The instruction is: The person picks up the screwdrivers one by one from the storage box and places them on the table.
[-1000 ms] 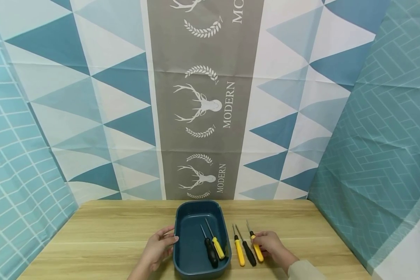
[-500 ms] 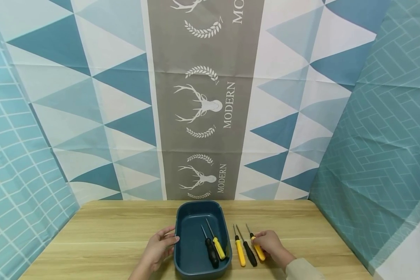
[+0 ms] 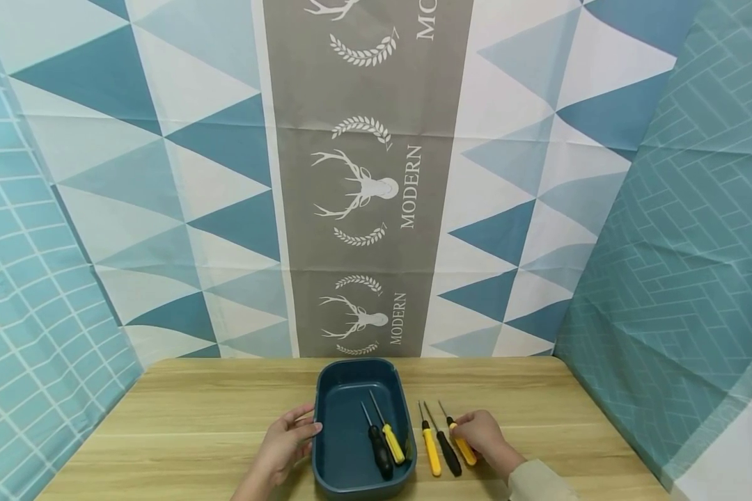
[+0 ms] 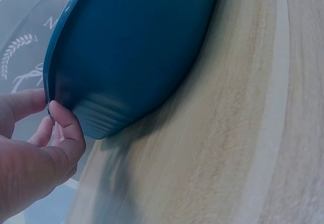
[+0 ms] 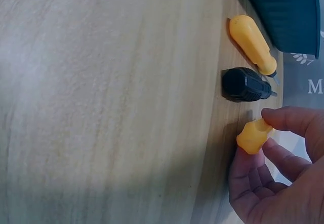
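Observation:
My left hand (image 3: 283, 445) pinches the left rim of a dark blue rectangular tub (image 3: 341, 445), thumb on one side of the wall and fingers on the other, as the left wrist view shows. Inside the tub lie a black-handled screwdriver (image 3: 379, 452) and a yellow-handled screwdriver (image 3: 392, 445). Right of the tub, my right hand (image 3: 481, 437) holds a yellow-orange screwdriver (image 5: 253, 137) by its handle between thumb and fingers; its shank points away from me. Beside it on the table lie a black screwdriver (image 3: 448, 454) and another yellow-orange screwdriver (image 3: 432, 452).
The wood-grain table (image 3: 213, 424) ends at a patterned cloth backdrop (image 3: 357, 209). Teal cloth (image 3: 658, 299) hangs at the right and light blue tiled cloth (image 3: 31, 306) at the left.
The screwdriver in my right hand has turned slightly, its tip shifting left and its handle end right. My left hand keeps its grip on the tub.

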Demonstrator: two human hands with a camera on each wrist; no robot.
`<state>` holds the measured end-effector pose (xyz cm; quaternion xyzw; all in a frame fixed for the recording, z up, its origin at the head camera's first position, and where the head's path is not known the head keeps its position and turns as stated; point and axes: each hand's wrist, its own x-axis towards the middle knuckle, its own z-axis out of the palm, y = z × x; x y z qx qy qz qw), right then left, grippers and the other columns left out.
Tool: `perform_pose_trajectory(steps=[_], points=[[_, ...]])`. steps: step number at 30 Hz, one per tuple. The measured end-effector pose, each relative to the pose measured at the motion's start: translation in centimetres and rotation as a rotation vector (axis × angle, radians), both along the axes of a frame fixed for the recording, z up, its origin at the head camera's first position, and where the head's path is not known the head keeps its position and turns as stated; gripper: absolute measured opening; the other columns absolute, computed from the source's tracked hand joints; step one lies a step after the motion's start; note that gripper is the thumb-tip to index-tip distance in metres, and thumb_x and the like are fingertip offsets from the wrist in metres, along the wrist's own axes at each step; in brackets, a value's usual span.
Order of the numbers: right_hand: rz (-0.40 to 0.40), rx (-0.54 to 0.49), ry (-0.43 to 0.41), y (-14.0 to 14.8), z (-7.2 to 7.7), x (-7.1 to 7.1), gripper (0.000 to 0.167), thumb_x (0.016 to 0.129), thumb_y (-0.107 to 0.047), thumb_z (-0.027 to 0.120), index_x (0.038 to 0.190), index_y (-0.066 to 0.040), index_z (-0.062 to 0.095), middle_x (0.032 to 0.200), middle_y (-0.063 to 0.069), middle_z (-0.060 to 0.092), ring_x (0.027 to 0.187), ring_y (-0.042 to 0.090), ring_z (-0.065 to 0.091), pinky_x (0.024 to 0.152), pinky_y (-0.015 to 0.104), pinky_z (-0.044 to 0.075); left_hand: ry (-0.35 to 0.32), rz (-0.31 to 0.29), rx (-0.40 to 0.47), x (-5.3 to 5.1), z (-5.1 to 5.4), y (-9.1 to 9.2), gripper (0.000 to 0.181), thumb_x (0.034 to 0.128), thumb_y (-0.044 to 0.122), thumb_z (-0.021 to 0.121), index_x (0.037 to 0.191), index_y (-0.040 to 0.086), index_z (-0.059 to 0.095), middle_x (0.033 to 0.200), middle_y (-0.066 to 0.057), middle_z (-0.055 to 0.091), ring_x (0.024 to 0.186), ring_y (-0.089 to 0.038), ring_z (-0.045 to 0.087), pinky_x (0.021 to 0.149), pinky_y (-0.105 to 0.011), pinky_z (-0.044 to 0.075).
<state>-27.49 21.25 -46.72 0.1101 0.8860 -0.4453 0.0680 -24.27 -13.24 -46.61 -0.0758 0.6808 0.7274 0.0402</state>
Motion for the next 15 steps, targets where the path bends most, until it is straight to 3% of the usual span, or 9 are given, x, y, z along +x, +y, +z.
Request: perform_pose_trajectory(steps=[15], points=[[-0.005,0.015,0.008,0.07,-0.15,0.11,0.02,0.077,-0.01,0.069,0.092,0.003,0.064,0.086,0.012,0.061,0.073,0.019,0.055,0.053,0.028,0.046,0.002,-0.012,0.007,-0.14,-0.26,-0.03,0.058,0.0844,0.009,0.065,0.135,-0.004,0.04,0.12,-0.021,0.052,0.087,-0.018,0.059,0.071,-0.03,0.049]])
